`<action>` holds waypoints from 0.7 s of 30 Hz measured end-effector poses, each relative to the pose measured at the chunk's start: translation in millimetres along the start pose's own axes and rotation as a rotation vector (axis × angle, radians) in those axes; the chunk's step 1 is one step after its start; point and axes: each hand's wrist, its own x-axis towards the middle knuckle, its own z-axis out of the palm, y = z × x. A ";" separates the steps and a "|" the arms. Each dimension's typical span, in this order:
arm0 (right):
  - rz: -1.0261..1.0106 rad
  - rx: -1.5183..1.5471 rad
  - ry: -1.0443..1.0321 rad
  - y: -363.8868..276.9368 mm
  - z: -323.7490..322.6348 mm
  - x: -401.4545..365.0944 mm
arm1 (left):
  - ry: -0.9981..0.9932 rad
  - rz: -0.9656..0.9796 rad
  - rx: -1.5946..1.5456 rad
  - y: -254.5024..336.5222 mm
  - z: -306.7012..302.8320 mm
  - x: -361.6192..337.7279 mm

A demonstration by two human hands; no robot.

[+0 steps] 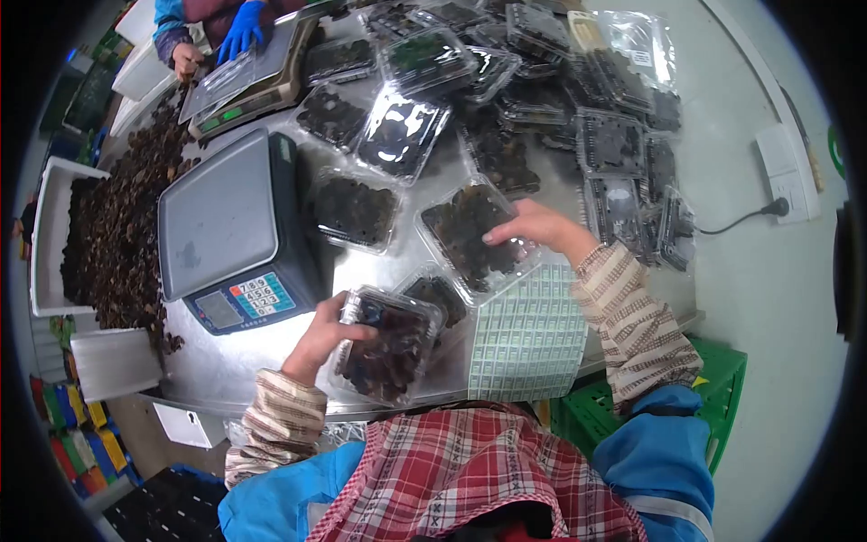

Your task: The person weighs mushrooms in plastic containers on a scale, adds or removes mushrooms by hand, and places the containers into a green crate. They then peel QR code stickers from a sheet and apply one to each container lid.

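My left hand (330,336) grips a clear plastic box of dark brown pieces (390,349) near the table's front edge, thumb over its lid. On the right, my right hand (535,228) holds another clear box of dark pieces (471,237) by its right side, thumb on top. Partly under these two boxes lies a smaller-looking filled box (435,298). A sheet of green printed labels (528,334) lies below my right hand. Another filled box (356,210) rests between the scale and my right hand's box.
A grey digital scale (221,221) stands on the left, beside a heap of loose dark pieces (135,217) and a white tub (45,239). Many filled boxes (612,143) are piled at the back and right. A co-worker's blue-gloved hand (242,32) is by a second scale (257,90).
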 end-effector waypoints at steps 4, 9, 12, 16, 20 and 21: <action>0.059 0.059 -0.036 1.6 -9.4 2.5 | -0.188 0.005 0.256 -2.6 26.8 12.4; 0.044 0.106 0.005 6.1 -11.0 2.0 | 0.095 -0.057 -0.264 -67.0 27.0 -21.9; -0.058 0.273 -0.041 0.3 3.3 0.1 | 0.345 0.000 -0.722 -83.2 21.3 -75.7; 0.090 0.557 -0.063 6.9 54.8 30.1 | 0.519 0.037 -0.983 -93.2 24.0 -88.5; 0.096 0.496 -0.070 26.8 78.6 29.0 | 0.642 0.065 -0.892 -103.5 40.2 -75.1; 0.102 0.490 -0.068 31.8 69.5 21.2 | 0.523 0.071 -0.839 -110.0 29.1 -77.7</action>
